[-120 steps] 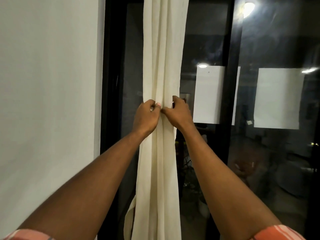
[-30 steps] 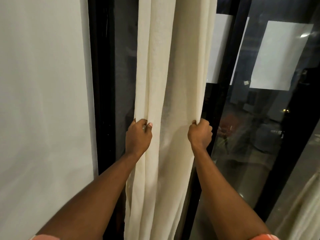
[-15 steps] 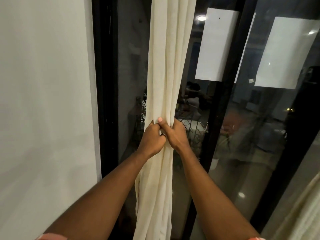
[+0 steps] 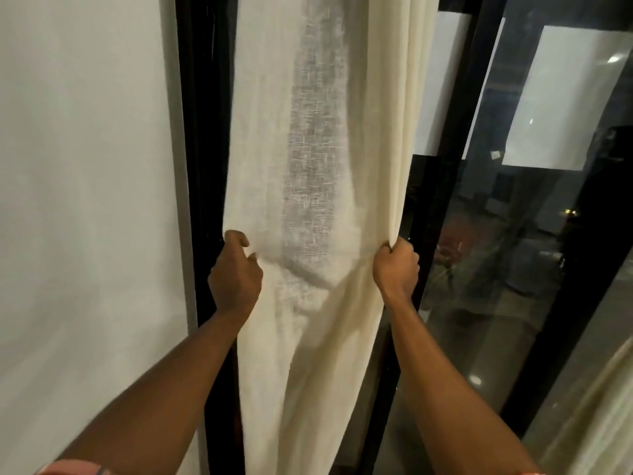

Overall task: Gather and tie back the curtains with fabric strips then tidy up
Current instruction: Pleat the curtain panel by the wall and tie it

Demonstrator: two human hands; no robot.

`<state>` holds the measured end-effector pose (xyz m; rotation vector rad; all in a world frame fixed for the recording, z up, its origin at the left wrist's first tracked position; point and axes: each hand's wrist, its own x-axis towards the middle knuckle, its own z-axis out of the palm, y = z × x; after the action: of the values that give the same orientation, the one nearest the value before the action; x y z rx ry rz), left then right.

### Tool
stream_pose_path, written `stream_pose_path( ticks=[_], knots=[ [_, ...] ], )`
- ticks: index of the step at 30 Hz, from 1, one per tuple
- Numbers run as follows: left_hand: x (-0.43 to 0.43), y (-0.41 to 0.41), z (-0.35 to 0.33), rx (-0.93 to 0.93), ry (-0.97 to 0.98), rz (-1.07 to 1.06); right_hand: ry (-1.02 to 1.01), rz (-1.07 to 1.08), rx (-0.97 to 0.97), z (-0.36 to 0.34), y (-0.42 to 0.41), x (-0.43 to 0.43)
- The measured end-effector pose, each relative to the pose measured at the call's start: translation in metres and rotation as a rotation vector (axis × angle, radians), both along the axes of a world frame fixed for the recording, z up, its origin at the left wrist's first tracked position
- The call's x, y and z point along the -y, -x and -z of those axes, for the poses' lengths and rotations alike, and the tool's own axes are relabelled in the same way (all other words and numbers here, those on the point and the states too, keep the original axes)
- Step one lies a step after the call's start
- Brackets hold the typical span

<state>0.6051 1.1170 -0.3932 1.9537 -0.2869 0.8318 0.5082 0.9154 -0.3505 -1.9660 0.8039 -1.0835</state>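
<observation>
A cream, loosely woven curtain (image 4: 315, 149) hangs in front of a dark glass door and is spread wide between my hands. My left hand (image 4: 234, 275) pinches its left edge at about waist height. My right hand (image 4: 395, 265) is closed around its right edge at the same height. The cloth is stretched flat between them and falls in soft folds below. No fabric strip is in sight.
A white wall (image 4: 85, 200) fills the left side. Black door frames (image 4: 448, 186) run beside the curtain. White paper sheets (image 4: 561, 97) are stuck to the glass on the right. A second cream curtain (image 4: 603, 423) shows at the lower right corner.
Half a second ago both hands held the curtain bunched together in a narrow bundle. They have since moved apart, spreading the cloth wide, as it was one second ago.
</observation>
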Motion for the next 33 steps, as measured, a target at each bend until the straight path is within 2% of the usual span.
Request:
stream_pose_path(
  ticks=[4,7,10,13,15,17,23,25,27,29,31,33],
  knots=[
    [0.006,0.011,0.003,0.008,0.042,0.083,0.025,-0.016,0.008,0.004,-0.003,-0.012],
    [0.019,0.028,0.005,0.027,0.049,0.206,0.056,-0.098,0.029,0.014,-0.012,-0.030],
    [0.038,0.048,0.001,-0.009,0.036,0.223,0.109,-0.197,0.056,0.021,-0.019,-0.050],
    [0.054,0.059,0.005,-0.046,0.145,0.275,0.117,-0.260,0.086,0.024,-0.020,-0.064],
    [0.062,0.061,0.012,-0.093,0.275,0.355,0.091,-0.332,0.089,0.026,-0.021,-0.070],
    [0.068,0.061,0.018,-0.163,0.324,0.426,0.055,-0.392,0.063,0.028,-0.021,-0.074],
    [0.071,0.053,0.035,-0.313,0.262,0.640,-0.105,-0.660,-0.015,0.029,-0.014,-0.066],
    [0.073,0.058,0.037,-0.327,0.252,0.676,-0.103,-0.735,-0.044,0.033,-0.012,-0.066],
    [0.072,0.060,0.038,-0.388,0.242,0.714,-0.068,-0.678,-0.051,0.039,-0.015,-0.064],
    [0.066,0.053,0.044,-0.422,0.144,0.700,-0.045,-0.548,-0.061,0.044,-0.020,-0.058],
    [0.059,0.043,0.051,-0.366,0.068,0.620,-0.026,-0.450,-0.104,0.047,-0.020,-0.054],
    [0.051,0.033,0.057,-0.278,0.075,0.466,-0.013,-0.406,-0.115,0.049,-0.017,-0.052]
  ],
)
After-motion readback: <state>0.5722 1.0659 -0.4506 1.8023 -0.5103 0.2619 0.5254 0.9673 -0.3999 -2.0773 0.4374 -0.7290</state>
